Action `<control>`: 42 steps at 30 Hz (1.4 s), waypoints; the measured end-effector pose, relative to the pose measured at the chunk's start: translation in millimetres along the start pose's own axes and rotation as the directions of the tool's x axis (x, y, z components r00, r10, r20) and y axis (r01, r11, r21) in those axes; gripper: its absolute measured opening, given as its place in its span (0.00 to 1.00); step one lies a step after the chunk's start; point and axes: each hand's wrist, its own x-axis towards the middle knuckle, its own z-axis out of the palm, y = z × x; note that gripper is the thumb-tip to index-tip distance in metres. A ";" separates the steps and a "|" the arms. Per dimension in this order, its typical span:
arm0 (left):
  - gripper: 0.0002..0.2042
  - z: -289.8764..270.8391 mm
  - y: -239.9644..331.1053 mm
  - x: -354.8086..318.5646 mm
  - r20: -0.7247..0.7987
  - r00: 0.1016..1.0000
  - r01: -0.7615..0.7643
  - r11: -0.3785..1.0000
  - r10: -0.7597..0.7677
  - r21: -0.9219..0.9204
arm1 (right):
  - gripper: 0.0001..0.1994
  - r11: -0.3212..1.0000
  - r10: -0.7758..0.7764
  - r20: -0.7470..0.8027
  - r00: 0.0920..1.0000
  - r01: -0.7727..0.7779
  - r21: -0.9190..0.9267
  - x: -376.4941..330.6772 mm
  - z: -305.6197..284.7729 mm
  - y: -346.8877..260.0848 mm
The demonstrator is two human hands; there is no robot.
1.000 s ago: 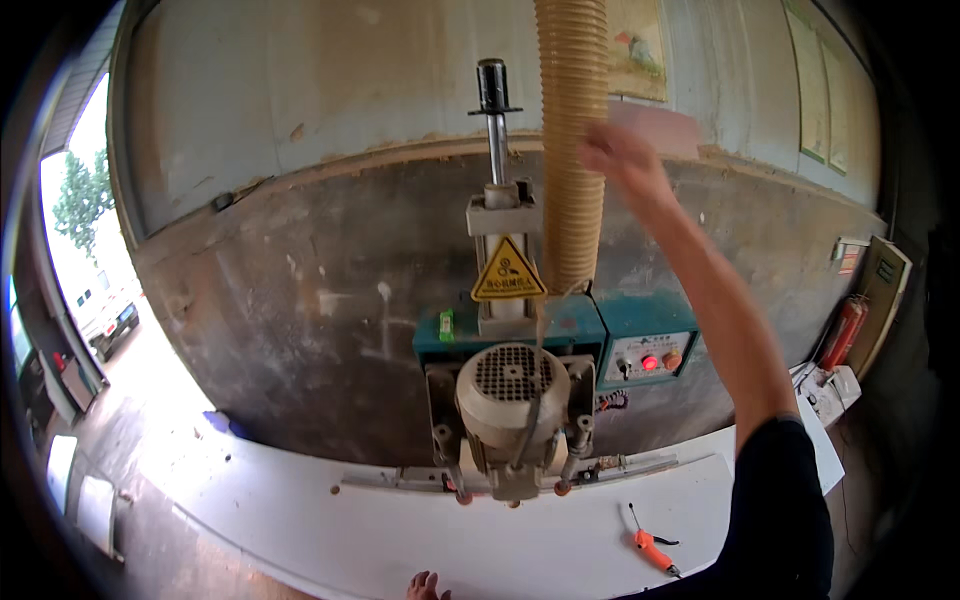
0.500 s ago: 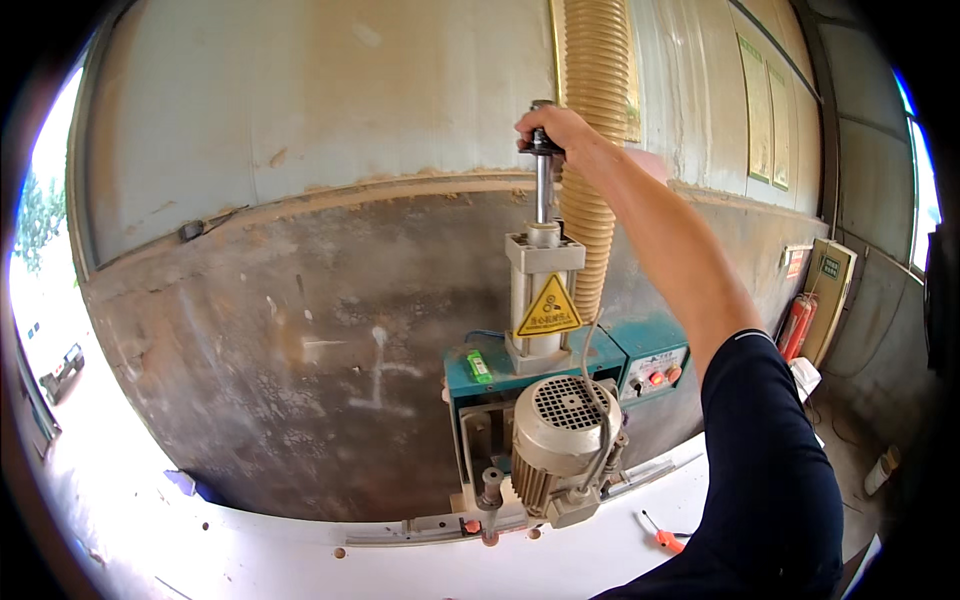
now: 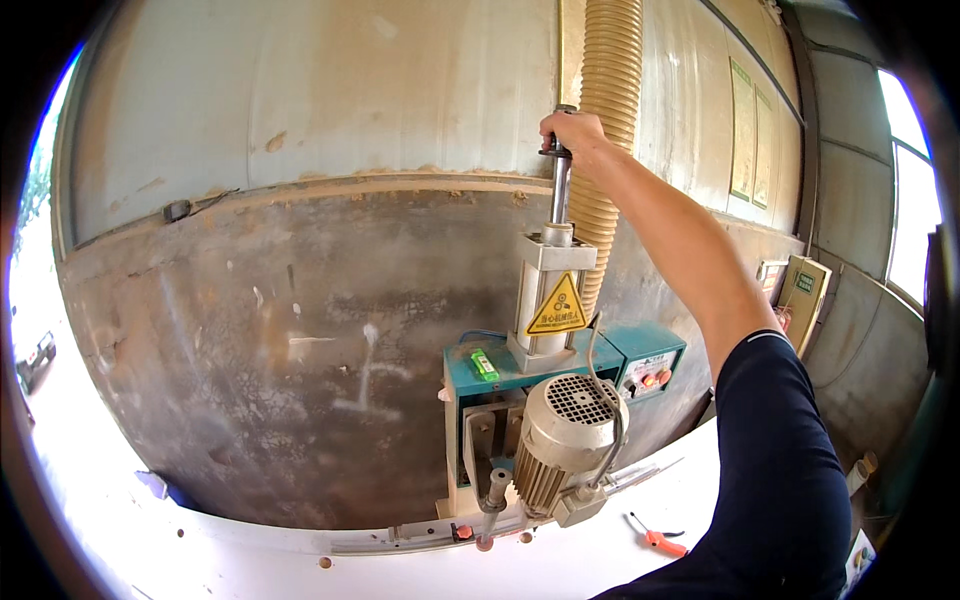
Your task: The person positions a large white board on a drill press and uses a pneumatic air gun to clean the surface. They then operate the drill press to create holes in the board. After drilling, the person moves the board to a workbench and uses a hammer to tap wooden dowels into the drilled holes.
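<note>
My right hand (image 3: 574, 128) is raised high, its fingers wrapped round a dark threaded knob or nut at the top of a shiny metal rod (image 3: 561, 188). A black disc (image 3: 553, 153) sits just under the fingers. Below, the rod runs down into a grey press cylinder (image 3: 532, 285), which bears a yellow triangular warning sign (image 3: 558, 312). The cylinder stands upright on a teal machine housing (image 3: 455, 375). In front of it a grey electric motor (image 3: 565, 430) hangs tilted. My left hand is out of view.
A ribbed beige hose (image 3: 610, 80) rises behind the cylinder. A small green box (image 3: 484, 364) lies on the housing, with a control panel (image 3: 650, 376) to its right. On the white tabletop (image 3: 420, 575) rests an orange-handled tool (image 3: 662, 542). A stained wall (image 3: 230, 350) stands behind.
The whole view has shifted a little, so the machine and my right hand sit slightly further right. My right hand still grips the top of the rod.
</note>
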 end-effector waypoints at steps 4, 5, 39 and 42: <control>0.24 -31.0 18.0 8.2 0.020 0.999 0.045 0.998 -0.044 -0.043 | 0.05 0.989 0.003 -0.095 0.995 -0.017 -0.149 -8.3 6.5 -7.6; 0.24 -34.9 18.9 8.1 0.009 0.999 0.052 0.997 -0.052 -0.055 | 0.05 0.978 0.011 -0.125 0.992 -0.037 -0.207 -18.8 10.6 -14.0; 0.24 65.5 281.9 -24.4 0.062 0.926 0.368 0.928 -0.372 0.060 | 0.29 0.669 0.566 0.542 0.621 0.037 -0.742 -587.4 -452.8 537.4; 0.26 114.9 352.2 -40.0 0.250 0.843 0.511 0.855 -0.477 -0.090 | 0.21 0.734 0.508 0.435 0.743 -0.108 -0.671 -567.8 -559.6 546.6</control>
